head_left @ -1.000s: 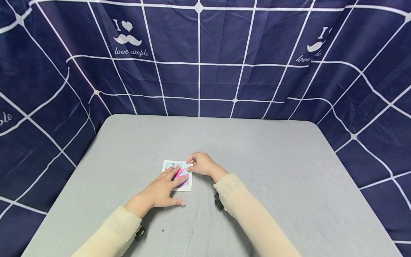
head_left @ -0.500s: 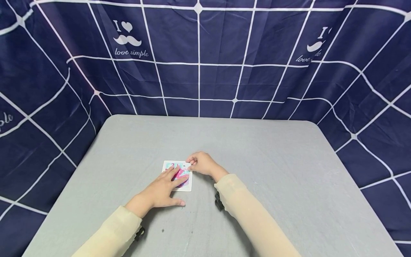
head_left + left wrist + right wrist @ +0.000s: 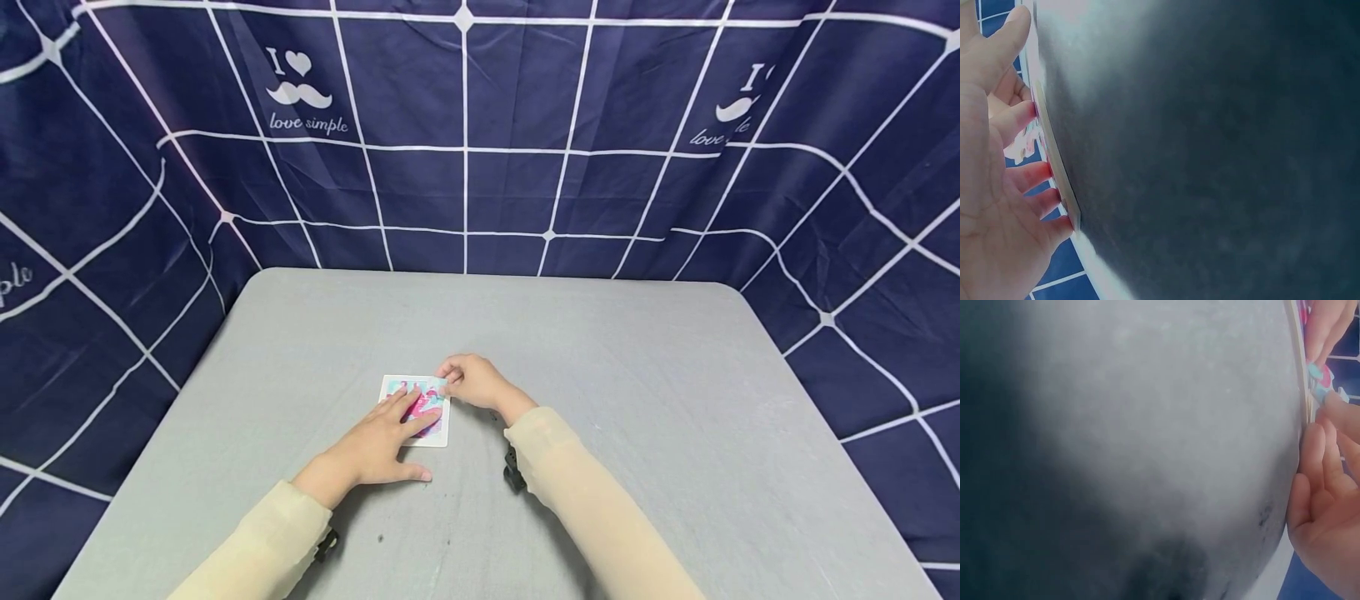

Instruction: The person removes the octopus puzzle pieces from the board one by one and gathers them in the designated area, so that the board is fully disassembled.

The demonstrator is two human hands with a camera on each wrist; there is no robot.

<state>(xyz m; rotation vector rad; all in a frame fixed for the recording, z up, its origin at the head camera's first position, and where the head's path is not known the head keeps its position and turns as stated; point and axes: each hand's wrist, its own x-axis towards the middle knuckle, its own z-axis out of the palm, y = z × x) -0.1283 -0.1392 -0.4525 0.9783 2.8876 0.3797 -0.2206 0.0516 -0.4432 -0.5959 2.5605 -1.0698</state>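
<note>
A small square puzzle board with a pink and teal picture lies flat on the grey table. My left hand rests on the board's near half with straight fingers; in the left wrist view these fingers press on the board's edge. My right hand sits at the board's far right corner with curled fingers. It pinches a small teal puzzle piece against the board's rim. The rest of the picture is hidden under my hands.
A dark blue cloth with white grid lines walls in the table on the left, back and right. Bare grey tabletop lies all around the board. Black wrist-camera straps show under both cream sleeves.
My right hand has dipped very slightly toward the board's corner with the piece. The left hand and the board have not moved.
</note>
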